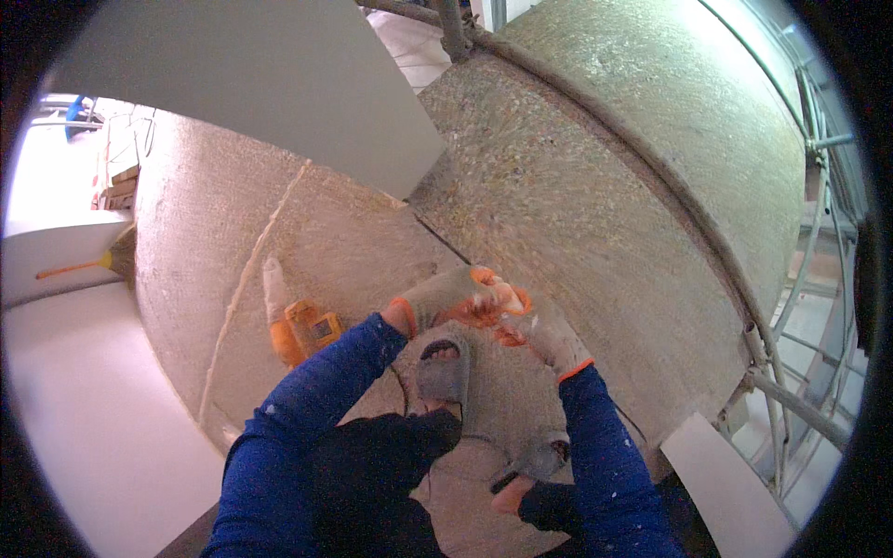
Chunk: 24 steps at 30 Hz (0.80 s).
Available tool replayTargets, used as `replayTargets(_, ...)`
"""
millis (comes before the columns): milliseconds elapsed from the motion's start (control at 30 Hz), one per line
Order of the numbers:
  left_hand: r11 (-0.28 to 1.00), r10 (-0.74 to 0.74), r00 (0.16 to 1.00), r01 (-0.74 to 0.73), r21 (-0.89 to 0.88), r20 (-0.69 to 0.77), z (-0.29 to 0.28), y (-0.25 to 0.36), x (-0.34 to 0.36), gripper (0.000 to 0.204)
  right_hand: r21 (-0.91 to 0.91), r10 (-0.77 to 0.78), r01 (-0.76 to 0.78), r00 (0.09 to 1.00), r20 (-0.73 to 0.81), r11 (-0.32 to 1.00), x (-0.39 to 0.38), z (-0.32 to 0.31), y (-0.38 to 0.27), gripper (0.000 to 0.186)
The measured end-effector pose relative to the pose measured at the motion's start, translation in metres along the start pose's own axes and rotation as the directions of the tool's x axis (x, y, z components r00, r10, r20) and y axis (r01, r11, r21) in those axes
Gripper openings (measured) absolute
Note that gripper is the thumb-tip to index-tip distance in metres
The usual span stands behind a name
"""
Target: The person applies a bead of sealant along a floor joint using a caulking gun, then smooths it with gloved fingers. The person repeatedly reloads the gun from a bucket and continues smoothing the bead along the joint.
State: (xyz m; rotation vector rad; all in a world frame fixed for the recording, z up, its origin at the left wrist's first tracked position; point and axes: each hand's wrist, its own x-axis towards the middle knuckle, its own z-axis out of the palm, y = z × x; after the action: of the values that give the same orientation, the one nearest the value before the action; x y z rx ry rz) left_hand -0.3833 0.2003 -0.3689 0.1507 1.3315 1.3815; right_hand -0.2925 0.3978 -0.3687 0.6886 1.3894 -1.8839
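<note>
up close, gloved left hand (446,299) meets right hand (549,333) above floor (577,186).

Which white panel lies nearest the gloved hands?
The small white panel at lower right, beside the right hand; the large tilted board and the left slab lie farther off.

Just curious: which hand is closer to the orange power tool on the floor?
Left. The left hand is just right of the tool; the right hand is farther right, beyond the left hand.

An orange power tool (302,327) lies on the rough concrete floor (577,177), near a grey sandal (446,372). A broom (98,262) lies at the far left. Metal railing (791,372) runs along the right edge.
</note>
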Motion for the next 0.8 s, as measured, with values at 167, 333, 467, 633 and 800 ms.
replayTargets(167, 0.995, 0.088, 0.996, -0.088, -0.055, -0.015, -0.031, -0.036, 0.01, 0.04, -0.274, -0.168, 0.262, 0.932, 0.322, 0.925, 0.057, -0.006, -0.007, 0.054)
replayTargets(333, 0.971, 0.155, 0.934, -0.204, -0.126, -0.322, -0.05, -0.052, -0.01, 0.041, -0.202, -0.097, 0.138, 0.974, 0.203, 0.969, 0.05, 0.004, -0.007, 0.06)
replayTargets(467, 0.895, 0.047, 0.974, -0.139, -0.424, -0.22, -0.028, -0.082, -0.027, 0.044, -0.248, -0.032, 0.086, 0.976, 0.214, 0.965, 0.046, 0.013, 0.014, 0.055)
replayTargets(633, 0.928, -0.089, 0.917, -0.065, -0.366, -0.389, -0.023, -0.118, -0.036, 0.045, -0.739, -0.427, 0.469, 0.863, 0.269, 0.484, 0.072, 0.049, 0.044, 0.046)
replayTargets(800, 0.886, -0.044, 0.943, -0.116, -0.45, -0.33, -0.047, -0.147, -0.043, 0.029, -0.911, -0.28, 0.318, 0.929, 0.244, 0.261, 0.076, 0.076, 0.047, 0.038)
